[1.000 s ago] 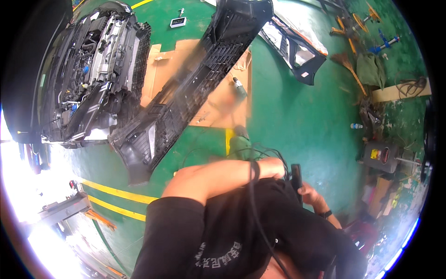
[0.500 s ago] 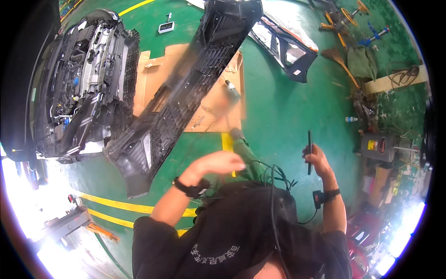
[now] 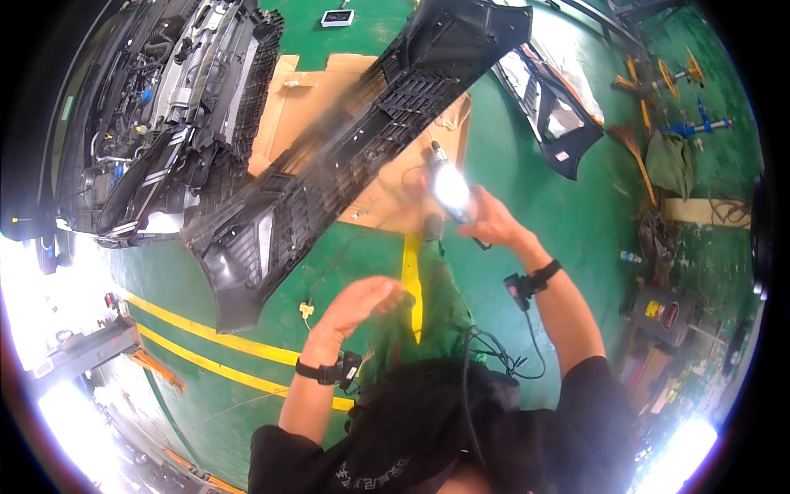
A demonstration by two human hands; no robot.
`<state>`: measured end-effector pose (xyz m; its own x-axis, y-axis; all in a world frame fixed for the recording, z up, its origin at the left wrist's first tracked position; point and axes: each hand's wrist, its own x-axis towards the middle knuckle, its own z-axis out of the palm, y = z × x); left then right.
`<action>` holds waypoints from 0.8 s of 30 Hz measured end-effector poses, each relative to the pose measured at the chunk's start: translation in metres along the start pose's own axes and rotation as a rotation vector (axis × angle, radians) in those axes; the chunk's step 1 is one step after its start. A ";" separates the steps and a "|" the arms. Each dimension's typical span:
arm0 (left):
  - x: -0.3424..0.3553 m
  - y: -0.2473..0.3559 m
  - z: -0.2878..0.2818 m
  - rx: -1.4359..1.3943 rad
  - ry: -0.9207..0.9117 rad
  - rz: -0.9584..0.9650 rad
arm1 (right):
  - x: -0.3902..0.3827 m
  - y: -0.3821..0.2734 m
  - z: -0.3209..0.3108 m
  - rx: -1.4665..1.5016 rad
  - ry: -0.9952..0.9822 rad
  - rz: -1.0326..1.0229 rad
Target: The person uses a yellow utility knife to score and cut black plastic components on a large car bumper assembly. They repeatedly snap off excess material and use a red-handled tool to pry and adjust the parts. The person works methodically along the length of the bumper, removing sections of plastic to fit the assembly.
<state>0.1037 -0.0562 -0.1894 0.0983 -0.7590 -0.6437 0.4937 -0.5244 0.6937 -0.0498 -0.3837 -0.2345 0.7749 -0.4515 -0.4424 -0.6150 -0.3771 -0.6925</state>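
Note:
My right hand point(image 3: 496, 219) is closed around a flat, dark phone-like slab, its bright face point(image 3: 451, 186) washed out by glare, held out ahead of me. Nearer my body, my left hand point(image 3: 355, 306) hovers above the floor, fingers loosely stretched and a little blurred, with nothing visible in it. Beyond both hands a large black car bumper cover point(image 3: 354, 136) lies diagonally, its ribbed inner side showing. Behind the slab, a power drill point(image 3: 438, 151) is partly hidden on flattened cardboard point(image 3: 387, 193).
At the left stands a car point(image 3: 164, 107) with its front stripped. A second trim panel point(image 3: 550, 111) lies at the far right. A broom point(image 3: 632, 148), a dark tool case point(image 3: 665, 314) and stands line the right wall. Cables point(image 3: 494, 350) hang near my waist.
My right hand has swung forward and left, turning the slab from edge-on to its bright face. My left hand has dropped lower and slightly left. The view has shifted too.

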 end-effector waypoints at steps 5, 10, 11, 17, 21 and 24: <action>0.015 -0.028 -0.038 -0.082 0.370 -0.131 | 0.105 0.048 0.054 0.120 0.045 0.169; 0.096 -0.083 -0.092 -0.362 0.577 -0.227 | 0.204 0.169 0.122 0.192 0.116 0.504; 0.121 -0.099 -0.110 -0.397 0.595 -0.266 | 0.220 0.192 0.131 0.211 0.144 0.548; 0.309 -0.188 -0.196 -0.363 0.495 -0.210 | 0.333 0.363 0.193 0.131 0.285 0.600; 0.429 -0.240 -0.272 -0.206 0.421 -0.197 | 0.416 0.439 0.212 0.134 0.394 0.471; 0.494 -0.273 -0.315 -0.075 0.424 -0.179 | 0.464 0.497 0.224 0.106 0.471 0.459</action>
<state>0.2899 -0.1668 -0.7985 0.3425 -0.4264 -0.8372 0.5946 -0.5915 0.5445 0.0366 -0.5998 -0.9115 0.2760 -0.8615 -0.4262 -0.8313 0.0086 -0.5557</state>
